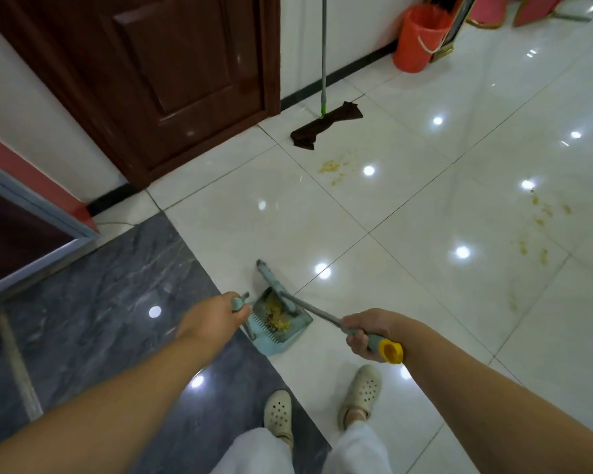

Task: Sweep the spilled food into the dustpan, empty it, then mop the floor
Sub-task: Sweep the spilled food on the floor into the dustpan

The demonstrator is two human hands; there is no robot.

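- My left hand (216, 318) grips the pale-teal plastic dustpan's (278, 326) handle; tilting could spill its yellow crumbs (277, 316).
- My right hand (367, 333) clasps the grey yellow-capped broom (322, 316); smearing likely.
- Yellow food residue (332, 167) lies well apart, near the brown flat mop (326, 124).

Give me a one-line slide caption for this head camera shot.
Left hand steadies the dustpan while right hand sweeps with the broom; yellow spill remains near the mop.
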